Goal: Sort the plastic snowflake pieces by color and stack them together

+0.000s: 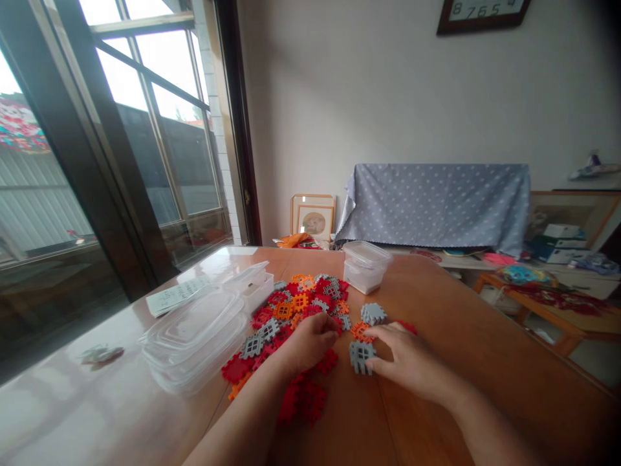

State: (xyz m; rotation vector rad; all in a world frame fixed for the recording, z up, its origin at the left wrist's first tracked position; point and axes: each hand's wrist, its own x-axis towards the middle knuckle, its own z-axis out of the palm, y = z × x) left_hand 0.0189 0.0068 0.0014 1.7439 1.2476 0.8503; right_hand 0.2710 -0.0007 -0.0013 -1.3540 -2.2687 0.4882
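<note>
A pile of red, orange and grey waffle-shaped plastic tiles [291, 307] lies on the wooden table [485, 362]. My left hand [310, 340] rests on the pile's near right side, fingers curled over red tiles; what it grips is hidden. My right hand [412, 362] lies to the right, fingertips pinching a grey tile stack [361, 356]. An orange tile [361, 331] sits just beyond those fingers. A second grey tile stack [373, 314] stands farther back. More red tiles [303, 398] lie under my left forearm.
Clear plastic tubs with lids [194, 336] are stacked at the left, a lidded one [250, 285] behind them. Another clear tub [365, 265] stands behind the pile. A printed paper [174, 296] lies by the window. A polka-dot covered bench [436, 204] is beyond the table.
</note>
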